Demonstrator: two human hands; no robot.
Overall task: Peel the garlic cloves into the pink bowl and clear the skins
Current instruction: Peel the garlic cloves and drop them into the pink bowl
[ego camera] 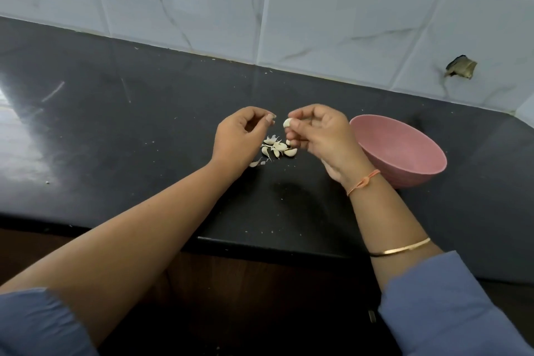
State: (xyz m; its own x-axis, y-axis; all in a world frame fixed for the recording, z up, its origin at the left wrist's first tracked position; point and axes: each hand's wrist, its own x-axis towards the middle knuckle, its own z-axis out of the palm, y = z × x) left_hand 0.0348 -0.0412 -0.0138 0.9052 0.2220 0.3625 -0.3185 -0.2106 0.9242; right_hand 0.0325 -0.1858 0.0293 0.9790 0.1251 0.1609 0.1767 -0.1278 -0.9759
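Observation:
My right hand (320,136) pinches a pale garlic clove (287,122) between thumb and fingers, held above the counter. My left hand (239,136) hovers just to its left, fingers curled with the thumb and forefinger tips together; whether a bit of skin is between them I cannot tell. Below and between the hands lies a small heap of garlic cloves (278,149) on the black counter, with a loose piece of skin (256,163) at its left. The pink bowl (404,153) stands right of my right hand, tilted toward me, its visible inside bare.
The black counter (115,124) runs left and right, with its front edge near my forearms. A white marbled tile wall (260,9) rises behind it, with a broken hole (461,67) at the right. Small crumbs dot the counter.

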